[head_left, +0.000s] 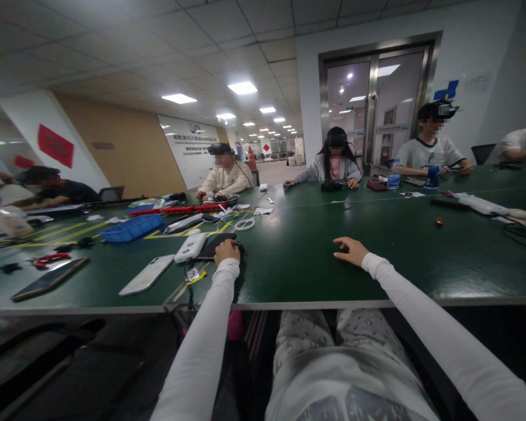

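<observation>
My left hand (227,251) is closed, its fingers curled over a small black object (240,247) that is mostly hidden. It sits at the right end of a flat black item (217,244) on the green table (289,257). Beside that item lie a white rounded device (191,245) and a white phone (146,275). To the right, my right hand (351,251) is over the tabletop, thumb and fingers apart, with nothing in it.
A blue tray (132,228), a coiled white cable (244,224) and a dark phone (50,279) are on the left. A white tool-like item (486,204) and a small orange-red object (439,222) lie right. Several people sit around the table, near bottles (394,175).
</observation>
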Available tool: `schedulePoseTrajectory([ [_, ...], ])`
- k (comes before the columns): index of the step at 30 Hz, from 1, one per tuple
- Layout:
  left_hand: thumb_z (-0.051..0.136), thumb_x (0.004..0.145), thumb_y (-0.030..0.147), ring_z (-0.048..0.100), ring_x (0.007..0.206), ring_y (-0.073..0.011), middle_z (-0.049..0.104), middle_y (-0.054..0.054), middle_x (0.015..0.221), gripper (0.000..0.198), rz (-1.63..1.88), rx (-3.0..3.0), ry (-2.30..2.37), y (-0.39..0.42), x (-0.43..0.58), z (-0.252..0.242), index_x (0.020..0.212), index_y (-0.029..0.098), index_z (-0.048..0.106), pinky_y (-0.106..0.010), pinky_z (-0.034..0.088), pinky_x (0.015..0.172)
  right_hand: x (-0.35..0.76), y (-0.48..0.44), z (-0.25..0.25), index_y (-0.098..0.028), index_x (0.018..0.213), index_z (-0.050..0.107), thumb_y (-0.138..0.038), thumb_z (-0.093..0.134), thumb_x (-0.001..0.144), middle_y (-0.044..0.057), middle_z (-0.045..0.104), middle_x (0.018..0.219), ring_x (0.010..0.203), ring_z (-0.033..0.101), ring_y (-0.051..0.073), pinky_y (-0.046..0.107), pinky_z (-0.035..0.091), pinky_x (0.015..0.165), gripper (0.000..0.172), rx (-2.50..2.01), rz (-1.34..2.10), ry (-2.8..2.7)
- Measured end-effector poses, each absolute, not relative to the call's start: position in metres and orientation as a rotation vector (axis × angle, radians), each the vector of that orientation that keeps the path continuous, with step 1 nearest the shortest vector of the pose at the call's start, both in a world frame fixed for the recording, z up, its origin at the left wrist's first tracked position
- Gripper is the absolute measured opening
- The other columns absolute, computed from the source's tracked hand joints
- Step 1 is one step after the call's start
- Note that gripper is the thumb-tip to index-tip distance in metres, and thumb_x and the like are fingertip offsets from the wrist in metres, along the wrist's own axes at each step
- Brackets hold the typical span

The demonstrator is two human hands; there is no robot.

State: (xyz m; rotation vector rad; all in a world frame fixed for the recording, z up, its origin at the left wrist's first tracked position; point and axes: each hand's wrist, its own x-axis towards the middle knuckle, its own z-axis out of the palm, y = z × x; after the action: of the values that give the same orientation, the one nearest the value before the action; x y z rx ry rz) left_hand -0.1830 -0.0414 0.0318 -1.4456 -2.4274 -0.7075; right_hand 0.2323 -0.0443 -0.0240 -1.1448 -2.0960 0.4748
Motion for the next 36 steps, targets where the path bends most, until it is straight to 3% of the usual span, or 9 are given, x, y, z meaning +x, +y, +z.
schedulePoseTrajectory([
  [29,0.042,0.073,0.031,0.041,0.097,-0.0252,0.048,-0.012,0.101,0.028,-0.641,-1.513,-2.414,-0.045,-0.182,0.034,0.095,0.018,0.052,-0.037,0.037,0.076,0.232,-0.049,-0.02,-0.02,0.102,0.051,-0.034,0.057,0.067,0.006,0.052,0.101,0.08,0.054,0.015,0.032,0.045,0.071,0.039,-1.152,0.425,-2.116],
  [36,0.038,0.075,0.027,0.036,0.105,-0.0232,0.045,-0.01,0.109,0.031,-0.835,-1.862,-1.875,-0.122,-0.093,0.066,0.102,0.018,0.048,-0.037,0.032,0.086,0.228,-0.064,0.004,-0.018,0.101,0.052,-0.029,0.055,0.069,0.006,0.055,0.093,0.075,0.054,0.015,0.028,0.046,0.06,0.034,-1.077,0.313,-1.948],
])
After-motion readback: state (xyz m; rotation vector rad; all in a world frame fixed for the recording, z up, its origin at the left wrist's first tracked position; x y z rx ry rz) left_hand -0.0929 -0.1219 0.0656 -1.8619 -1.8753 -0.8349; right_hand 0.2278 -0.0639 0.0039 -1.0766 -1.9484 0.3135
